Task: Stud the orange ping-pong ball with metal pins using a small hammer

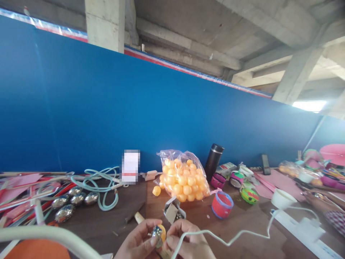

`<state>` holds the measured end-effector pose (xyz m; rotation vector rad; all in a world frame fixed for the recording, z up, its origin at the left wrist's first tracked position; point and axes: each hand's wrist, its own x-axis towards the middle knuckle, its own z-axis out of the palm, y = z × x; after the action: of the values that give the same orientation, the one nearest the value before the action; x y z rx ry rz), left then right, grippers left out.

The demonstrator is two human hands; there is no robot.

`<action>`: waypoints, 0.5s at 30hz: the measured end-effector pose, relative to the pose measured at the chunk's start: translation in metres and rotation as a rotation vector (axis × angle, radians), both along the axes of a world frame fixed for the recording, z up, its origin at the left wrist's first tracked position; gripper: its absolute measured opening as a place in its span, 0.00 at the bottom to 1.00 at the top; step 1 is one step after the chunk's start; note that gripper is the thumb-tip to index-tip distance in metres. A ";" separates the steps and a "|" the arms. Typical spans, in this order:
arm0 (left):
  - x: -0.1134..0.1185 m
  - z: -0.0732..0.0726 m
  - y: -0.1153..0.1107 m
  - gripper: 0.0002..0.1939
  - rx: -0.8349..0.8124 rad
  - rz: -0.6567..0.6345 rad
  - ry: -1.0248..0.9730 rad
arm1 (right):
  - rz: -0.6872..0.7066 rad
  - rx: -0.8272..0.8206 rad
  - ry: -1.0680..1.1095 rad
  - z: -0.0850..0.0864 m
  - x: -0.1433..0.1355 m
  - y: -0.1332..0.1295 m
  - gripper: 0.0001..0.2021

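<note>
Near the bottom centre, my left hand holds an orange ball whose left side is covered with shiny silver pieces. My right hand is closed at the ball's right side, thumb and fingertips pinched together; whatever is between them is too small to make out. Just beyond my hands stands an open small cardboard box with small shiny pieces inside. A hammer lies behind my left hand, partly hidden. Behind the box is a clear plastic bag of orange balls, with one loose orange ball beside it.
Silver ovals, a pale blue cable and coloured strips lie left. Right are a black bottle, a red-and-blue tape roll, a white cup and a power strip. A white cord crosses before my right hand. A person's arm shows far right.
</note>
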<state>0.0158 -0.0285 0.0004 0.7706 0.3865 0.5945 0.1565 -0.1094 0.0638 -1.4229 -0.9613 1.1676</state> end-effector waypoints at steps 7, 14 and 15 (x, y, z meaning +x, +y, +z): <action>0.000 -0.013 0.006 0.21 0.167 0.010 0.045 | 0.022 -0.013 0.097 -0.005 -0.002 0.003 0.13; -0.004 0.006 0.000 0.22 0.256 0.015 0.069 | 0.056 -0.009 0.112 -0.025 0.006 0.008 0.11; -0.004 0.007 -0.001 0.22 0.256 0.019 0.071 | 0.070 0.006 0.130 -0.030 0.008 0.009 0.11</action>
<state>0.0117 -0.0290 0.0070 1.0364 0.3879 0.6432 0.1641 -0.1005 0.0340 -1.3004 -0.9285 1.2920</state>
